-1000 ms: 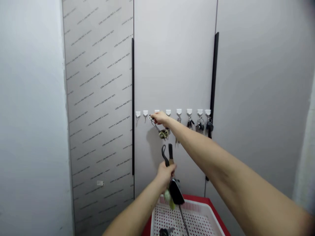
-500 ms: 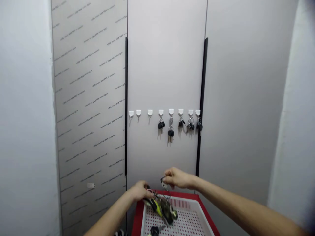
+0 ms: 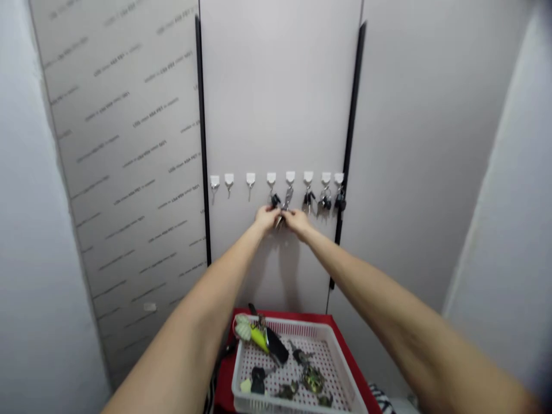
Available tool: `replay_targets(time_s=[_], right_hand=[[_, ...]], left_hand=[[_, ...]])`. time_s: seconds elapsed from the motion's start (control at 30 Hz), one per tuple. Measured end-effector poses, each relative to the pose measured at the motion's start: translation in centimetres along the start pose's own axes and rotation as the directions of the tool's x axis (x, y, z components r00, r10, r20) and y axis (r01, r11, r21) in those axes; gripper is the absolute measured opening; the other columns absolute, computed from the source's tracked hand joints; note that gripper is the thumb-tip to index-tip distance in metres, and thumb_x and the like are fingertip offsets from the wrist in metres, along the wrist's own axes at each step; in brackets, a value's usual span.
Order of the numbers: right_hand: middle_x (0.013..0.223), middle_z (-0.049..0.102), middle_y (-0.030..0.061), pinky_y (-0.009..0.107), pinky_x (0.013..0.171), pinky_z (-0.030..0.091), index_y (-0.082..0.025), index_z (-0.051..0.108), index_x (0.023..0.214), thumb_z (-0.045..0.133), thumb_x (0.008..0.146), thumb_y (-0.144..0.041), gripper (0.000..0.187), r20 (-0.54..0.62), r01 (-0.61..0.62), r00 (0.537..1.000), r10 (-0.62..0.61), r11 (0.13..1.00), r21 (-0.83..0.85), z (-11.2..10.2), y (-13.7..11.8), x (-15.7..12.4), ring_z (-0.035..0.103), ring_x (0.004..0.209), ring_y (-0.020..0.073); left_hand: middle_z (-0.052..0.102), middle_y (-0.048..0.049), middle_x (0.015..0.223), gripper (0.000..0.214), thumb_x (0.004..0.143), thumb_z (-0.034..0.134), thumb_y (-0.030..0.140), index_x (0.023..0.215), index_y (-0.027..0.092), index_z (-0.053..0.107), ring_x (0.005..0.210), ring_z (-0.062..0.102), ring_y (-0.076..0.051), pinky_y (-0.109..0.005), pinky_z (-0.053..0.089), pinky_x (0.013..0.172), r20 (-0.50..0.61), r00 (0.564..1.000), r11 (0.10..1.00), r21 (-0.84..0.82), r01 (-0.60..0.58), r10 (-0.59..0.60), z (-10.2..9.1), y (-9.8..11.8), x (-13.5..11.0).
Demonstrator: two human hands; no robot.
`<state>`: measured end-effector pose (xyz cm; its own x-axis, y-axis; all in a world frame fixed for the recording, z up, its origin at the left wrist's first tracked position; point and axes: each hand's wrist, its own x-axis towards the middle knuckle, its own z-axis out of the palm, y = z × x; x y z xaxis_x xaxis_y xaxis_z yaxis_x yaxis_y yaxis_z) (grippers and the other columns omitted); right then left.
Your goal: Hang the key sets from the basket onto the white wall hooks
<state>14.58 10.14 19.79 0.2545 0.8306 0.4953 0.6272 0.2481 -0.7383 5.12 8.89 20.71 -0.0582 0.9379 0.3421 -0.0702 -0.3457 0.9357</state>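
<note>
A row of white wall hooks [image 3: 250, 178] runs across a grey cabinet door. Key bunches [image 3: 324, 201] hang from the right-hand hooks; the three hooks at the left are bare. My left hand [image 3: 266, 218] and my right hand [image 3: 296, 220] meet just below the two middle hooks. Their fingers are pinched around a hanging key bunch [image 3: 281, 208] with black heads. The keys' lower ends are hidden by my fingers.
Below stands a white perforated basket [image 3: 340, 376] on a red surface [image 3: 224, 379]. It holds several key bunches, a yellow-green keychain [image 3: 255, 335] and a black fob [image 3: 276, 346]. Black vertical handles [image 3: 348, 132] flank the door. A film-covered panel [image 3: 125, 155] is at left.
Both hands left the basket, where they set down the keychain bunch, and rose to the middle hooks. The camera tilted down, showing more of the basket.
</note>
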Motion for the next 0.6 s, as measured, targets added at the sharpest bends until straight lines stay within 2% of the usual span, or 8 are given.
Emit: replay_targets(time_s=[0.1, 0.2, 0.3, 0.37, 0.43, 0.53, 0.6], right_hand=[[0.064, 0.053, 0.0029, 0.019, 0.05, 0.038, -0.012, 0.051, 0.076, 0.037, 0.066, -0.029, 0.024, -0.039, 0.032, 0.999, -0.028, 0.994, 0.107, -0.3, -1.4, 0.6, 0.048, 0.055, 0.0097], [0.059, 0.049, 0.001, 0.019, 0.043, 0.036, -0.013, 0.048, 0.079, 0.036, 0.068, -0.028, 0.022, 0.024, 0.039, 0.999, -0.045, 0.973, 0.227, -1.4, -3.8, 1.1, 0.044, 0.045, 0.0073], [0.051, 0.045, -0.0003, 0.019, 0.038, 0.033, -0.012, 0.048, 0.075, 0.035, 0.068, -0.027, 0.02, 0.118, -0.049, 0.993, 0.022, 0.971, 0.236, -3.1, -5.5, 1.0, 0.038, 0.036, 0.0053], [0.046, 0.043, -0.001, 0.018, 0.037, 0.031, -0.011, 0.048, 0.071, 0.036, 0.068, -0.027, 0.02, 0.162, -0.106, 0.984, 0.072, 0.972, 0.212, -4.5, -6.0, 1.0, 0.034, 0.034, 0.0042], [0.044, 0.041, -0.0015, 0.018, 0.036, 0.03, -0.01, 0.048, 0.069, 0.036, 0.068, -0.028, 0.021, 0.147, -0.112, 0.986, 0.082, 0.971, 0.21, -5.8, -6.4, 1.2, 0.032, 0.033, 0.0036], [0.046, 0.042, -0.0011, 0.018, 0.037, 0.03, -0.01, 0.048, 0.068, 0.036, 0.069, -0.027, 0.021, 0.102, -0.049, 0.994, 0.029, 0.979, 0.2, -7.0, -7.6, 2.1, 0.034, 0.034, 0.0034], [0.048, 0.044, -0.0007, 0.018, 0.037, 0.031, -0.011, 0.047, 0.07, 0.037, 0.069, -0.026, 0.018, 0.119, 0.022, 0.992, -0.044, 0.983, 0.185, -7.4, -8.7, 2.6, 0.037, 0.035, 0.0039]], left_hand=[[0.046, 0.0035, 0.048, 0.012, 0.062, 0.05, 0.021, 0.07, 0.012, 0.049, 0.04, 0.041, -0.003, -0.016, 0.03, 0.044, 0.014, 0.999, 0.999, -0.003, 0.043, -0.043, -0.2, 0.9, 0.7], [0.043, 0.0039, 0.043, 0.011, 0.064, 0.047, 0.022, 0.061, 0.012, 0.048, 0.035, 0.037, -0.003, -0.016, 0.027, 0.04, 0.067, 0.993, 0.995, 0.024, 0.094, -0.096, 0.1, 2.1, 1.4], [0.041, 0.0042, 0.041, 0.009, 0.063, 0.046, 0.018, 0.057, 0.012, 0.046, 0.034, 0.036, -0.003, -0.015, 0.025, 0.037, 0.048, 0.994, 0.995, 0.019, 0.094, -0.095, 0.5, 3.3, 1.4], [0.039, 0.0048, 0.039, 0.007, 0.063, 0.046, 0.016, 0.057, 0.012, 0.045, 0.033, 0.035, -0.003, -0.015, 0.025, 0.037, -0.014, 0.998, 0.997, 0.025, 0.069, -0.069, 0.4, 4.2, 1.4], [0.036, 0.0054, 0.038, 0.007, 0.064, 0.044, 0.018, 0.059, 0.012, 0.045, 0.032, 0.033, -0.003, -0.015, 0.024, 0.036, -0.077, 0.996, 0.999, 0.025, 0.04, -0.038, 0.1, 5.5, 1.5], [0.035, 0.0057, 0.039, 0.008, 0.064, 0.043, 0.02, 0.063, 0.013, 0.045, 0.032, 0.032, -0.003, -0.015, 0.024, 0.036, -0.198, 0.978, 0.996, 0.061, -0.06, 0.071, -0.2, 7.9, 1.8], [0.037, 0.0053, 0.041, 0.006, 0.064, 0.044, 0.019, 0.064, 0.013, 0.046, 0.033, 0.034, -0.003, -0.015, 0.024, 0.037, -0.174, 0.971, 0.983, 0.106, -0.149, 0.166, 0.1, 9.3, 1.7]])
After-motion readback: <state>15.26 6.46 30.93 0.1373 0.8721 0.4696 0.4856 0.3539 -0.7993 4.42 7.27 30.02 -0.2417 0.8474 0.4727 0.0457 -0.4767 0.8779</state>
